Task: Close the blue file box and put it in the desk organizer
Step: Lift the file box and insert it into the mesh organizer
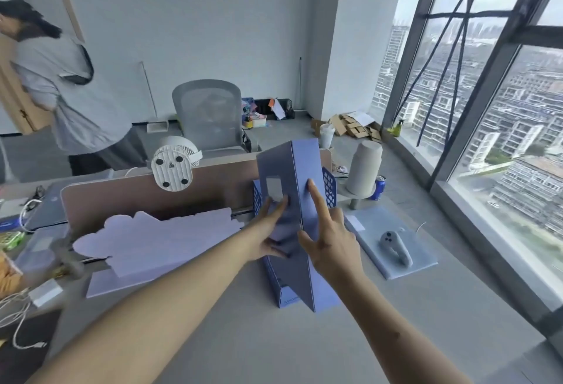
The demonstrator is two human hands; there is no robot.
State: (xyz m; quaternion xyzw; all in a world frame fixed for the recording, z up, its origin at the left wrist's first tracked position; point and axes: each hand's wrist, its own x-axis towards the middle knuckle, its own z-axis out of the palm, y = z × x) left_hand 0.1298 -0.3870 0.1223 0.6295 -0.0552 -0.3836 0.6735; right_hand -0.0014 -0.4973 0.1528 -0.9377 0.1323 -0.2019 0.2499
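Note:
The blue file box (292, 167) is closed and stands upright, tilted a little, inside the blue desk organizer (331, 185), whose mesh walls show behind it and whose base (288, 297) shows in front. My left hand (268, 231) grips the box's left face, fingers on the panel near its white label and thumb below. My right hand (332, 240) rests against the right face with fingers spread, index finger stretched up along the panel and thumb at the front ridge.
A brown partition (137, 191) with a white fan (173, 167) on it runs behind the organizer. To the right, a grey controller (396, 245) lies on a pale blue pad, near a grey cylinder (364, 169) and a blue can (378, 188). Cables lie at the left edge. A person stands back left.

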